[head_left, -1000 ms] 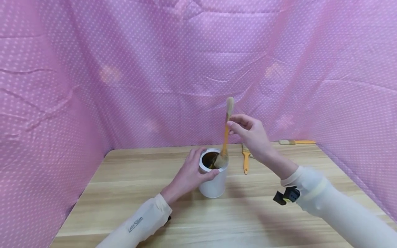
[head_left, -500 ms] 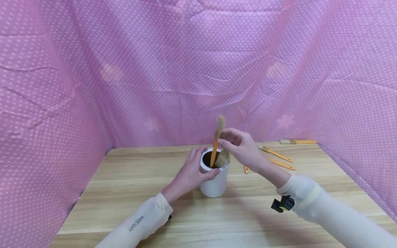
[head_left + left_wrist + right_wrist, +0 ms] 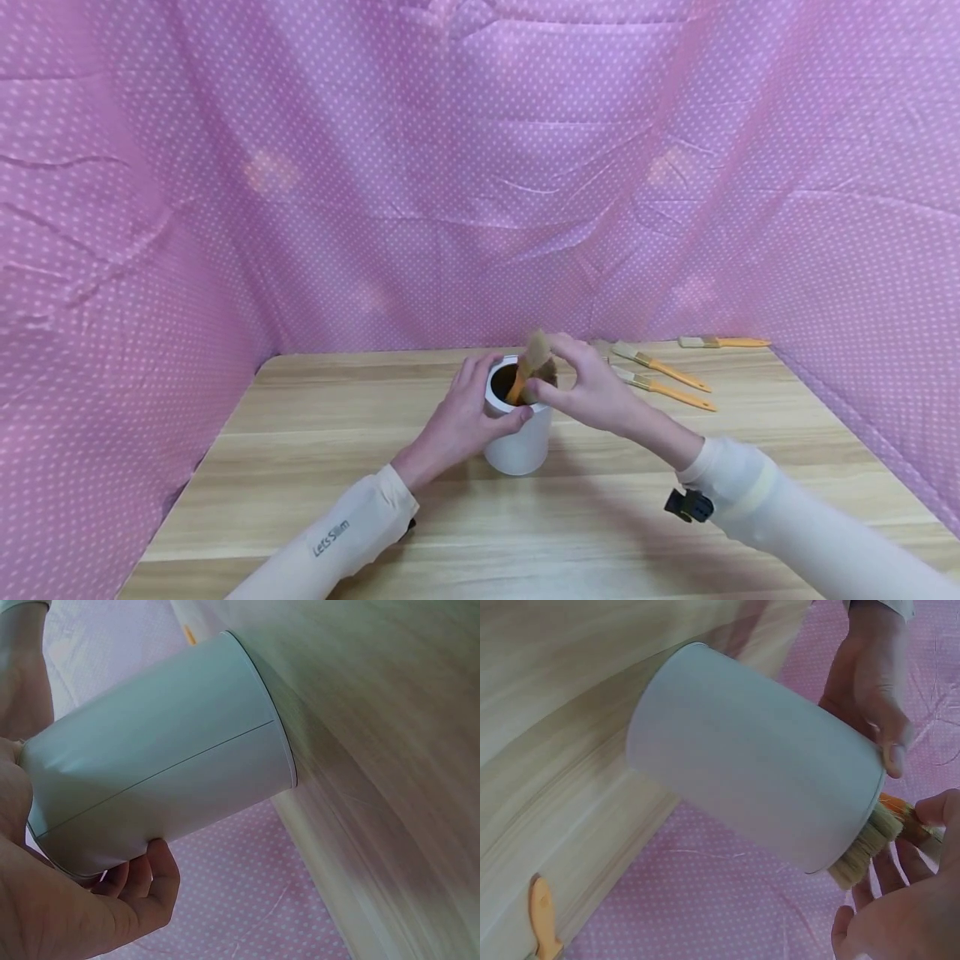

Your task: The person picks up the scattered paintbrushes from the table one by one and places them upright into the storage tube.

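A white cylindrical canister [image 3: 519, 450] stands upright on the table, its dark inside showing from above. My left hand [image 3: 465, 417] grips it round the rim, thumb on the near side. Handle down in the canister's mouth is a paintbrush [image 3: 537, 348] with an orange handle and pale bristles. My right hand [image 3: 592, 393] pinches it near the metal band, just above the rim. In the right wrist view, a second brush's wide bristles [image 3: 862, 851] stick out of the mouth beside it. The left wrist view shows the canister's plain side [image 3: 165, 742] and curled left fingers [image 3: 157, 889].
Two orange-handled paintbrushes lie to the right, an upper one [image 3: 663, 369] and a lower one [image 3: 667, 391]. Another brush [image 3: 723, 342] lies at the table's back right edge. The wooden table [image 3: 300, 475] meets a pink dotted cloth [image 3: 420, 208] at the back and sides.
My right hand has come down and left, lowering the paintbrush handle-first into the canister. The left hand and canister stay almost in place.
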`<action>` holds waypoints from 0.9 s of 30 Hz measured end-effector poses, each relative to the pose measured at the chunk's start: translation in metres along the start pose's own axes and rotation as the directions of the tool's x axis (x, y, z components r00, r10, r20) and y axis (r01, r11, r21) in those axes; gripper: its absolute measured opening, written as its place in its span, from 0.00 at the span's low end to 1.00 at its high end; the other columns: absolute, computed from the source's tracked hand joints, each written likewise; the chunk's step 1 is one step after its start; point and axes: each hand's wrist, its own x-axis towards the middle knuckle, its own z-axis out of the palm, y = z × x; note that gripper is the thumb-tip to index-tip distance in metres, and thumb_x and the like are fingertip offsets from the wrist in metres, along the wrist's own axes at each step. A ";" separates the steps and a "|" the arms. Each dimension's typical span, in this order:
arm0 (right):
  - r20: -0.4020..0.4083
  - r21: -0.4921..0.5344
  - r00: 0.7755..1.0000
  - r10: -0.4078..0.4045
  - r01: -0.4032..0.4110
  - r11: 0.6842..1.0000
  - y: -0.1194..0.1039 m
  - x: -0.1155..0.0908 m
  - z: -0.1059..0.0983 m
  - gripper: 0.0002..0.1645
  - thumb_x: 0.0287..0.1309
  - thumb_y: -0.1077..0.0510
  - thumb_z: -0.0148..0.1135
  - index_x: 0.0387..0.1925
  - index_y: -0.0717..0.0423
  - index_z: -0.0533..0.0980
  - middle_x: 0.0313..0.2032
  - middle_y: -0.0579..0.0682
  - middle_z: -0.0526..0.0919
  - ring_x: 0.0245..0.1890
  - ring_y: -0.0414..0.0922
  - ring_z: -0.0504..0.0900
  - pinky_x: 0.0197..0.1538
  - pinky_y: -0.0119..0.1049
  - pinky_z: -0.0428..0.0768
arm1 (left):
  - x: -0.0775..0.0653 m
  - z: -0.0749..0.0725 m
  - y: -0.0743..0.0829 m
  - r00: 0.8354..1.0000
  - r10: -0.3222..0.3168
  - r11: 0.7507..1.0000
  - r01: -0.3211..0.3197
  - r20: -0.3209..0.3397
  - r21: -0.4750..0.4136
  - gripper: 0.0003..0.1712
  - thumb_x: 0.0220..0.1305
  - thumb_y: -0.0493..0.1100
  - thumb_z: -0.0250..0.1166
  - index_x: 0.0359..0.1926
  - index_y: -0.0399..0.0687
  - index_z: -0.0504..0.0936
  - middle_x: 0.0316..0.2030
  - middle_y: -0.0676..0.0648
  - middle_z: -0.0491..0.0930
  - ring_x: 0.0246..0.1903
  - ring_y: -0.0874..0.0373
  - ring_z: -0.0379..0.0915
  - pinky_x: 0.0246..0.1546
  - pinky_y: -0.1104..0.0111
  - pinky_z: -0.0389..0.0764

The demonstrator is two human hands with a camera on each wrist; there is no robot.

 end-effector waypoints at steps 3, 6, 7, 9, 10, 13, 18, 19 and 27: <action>0.001 -0.044 0.999 -0.035 0.035 0.998 0.004 0.000 0.001 0.17 0.58 0.62 0.71 0.49 0.48 0.80 0.51 0.46 0.82 0.57 0.47 0.73 0.60 0.59 0.67 | 0.000 -0.001 -0.001 1.000 0.004 1.000 -0.004 0.002 -0.002 0.56 0.57 0.74 0.66 0.76 0.53 0.58 0.62 0.51 0.64 0.58 0.58 0.63 0.55 0.56 0.75; 0.015 -0.091 0.999 -0.048 0.049 0.995 0.008 -0.001 0.003 0.17 0.56 0.62 0.71 0.48 0.48 0.82 0.56 0.48 0.80 0.61 0.47 0.70 0.62 0.61 0.61 | 0.001 -0.001 -0.001 1.000 0.006 1.000 -0.006 0.007 -0.002 0.56 0.57 0.76 0.65 0.77 0.52 0.58 0.63 0.50 0.64 0.59 0.58 0.63 0.55 0.56 0.75; 0.020 -0.107 0.999 -0.049 0.051 0.993 0.008 -0.002 0.003 0.18 0.55 0.61 0.71 0.48 0.48 0.82 0.57 0.49 0.79 0.63 0.47 0.69 0.62 0.62 0.59 | 0.001 -0.002 -0.001 1.000 0.009 1.000 -0.009 0.007 -0.002 0.57 0.57 0.76 0.64 0.77 0.51 0.58 0.63 0.50 0.64 0.59 0.57 0.63 0.55 0.56 0.76; 0.032 -0.126 0.998 -0.050 0.053 0.991 0.008 -0.003 0.004 0.18 0.55 0.60 0.72 0.49 0.50 0.82 0.59 0.50 0.77 0.64 0.48 0.67 0.62 0.63 0.55 | 0.001 -0.002 -0.001 1.000 0.008 1.000 -0.008 0.012 -0.003 0.58 0.57 0.77 0.64 0.77 0.50 0.58 0.63 0.50 0.64 0.59 0.57 0.62 0.54 0.55 0.76; 0.039 -0.132 0.998 -0.054 0.059 0.990 0.009 -0.004 0.005 0.18 0.56 0.60 0.72 0.50 0.50 0.82 0.60 0.50 0.77 0.65 0.49 0.67 0.62 0.63 0.55 | 0.001 -0.002 -0.001 1.000 0.007 1.000 -0.007 0.014 -0.003 0.58 0.57 0.77 0.64 0.77 0.50 0.58 0.64 0.49 0.64 0.59 0.57 0.62 0.55 0.55 0.76; 0.045 -0.140 0.997 -0.063 0.069 0.988 0.010 -0.004 0.006 0.18 0.56 0.60 0.72 0.50 0.52 0.82 0.60 0.51 0.77 0.65 0.50 0.67 0.62 0.61 0.55 | 0.001 -0.002 -0.002 1.000 0.008 1.000 -0.008 0.014 -0.006 0.58 0.56 0.77 0.64 0.77 0.49 0.58 0.64 0.47 0.64 0.60 0.57 0.62 0.54 0.54 0.76; 0.046 -0.117 0.997 -0.059 0.064 0.991 0.010 -0.006 0.003 0.19 0.58 0.59 0.72 0.52 0.51 0.82 0.61 0.50 0.76 0.65 0.49 0.66 0.63 0.63 0.55 | 0.001 -0.001 -0.002 1.000 0.005 1.000 -0.005 0.010 -0.002 0.58 0.56 0.77 0.64 0.77 0.50 0.58 0.64 0.48 0.64 0.59 0.57 0.62 0.54 0.54 0.76; 0.044 -0.107 0.997 -0.059 0.063 0.992 0.010 -0.006 0.001 0.20 0.59 0.59 0.72 0.53 0.52 0.81 0.62 0.50 0.75 0.65 0.49 0.66 0.63 0.64 0.55 | 0.001 -0.001 -0.002 1.000 0.005 1.000 -0.005 0.009 0.001 0.58 0.56 0.77 0.64 0.77 0.50 0.58 0.63 0.49 0.64 0.59 0.57 0.63 0.54 0.54 0.76; -0.073 -0.110 0.996 -0.045 0.037 0.993 0.017 -0.007 -0.036 0.25 0.65 0.58 0.66 0.63 0.51 0.76 0.62 0.49 0.76 0.65 0.51 0.70 0.65 0.63 0.62 | 0.001 -0.001 -0.001 1.000 0.008 1.000 -0.007 -0.008 0.014 0.58 0.56 0.75 0.66 0.76 0.50 0.59 0.62 0.51 0.65 0.60 0.56 0.62 0.56 0.54 0.75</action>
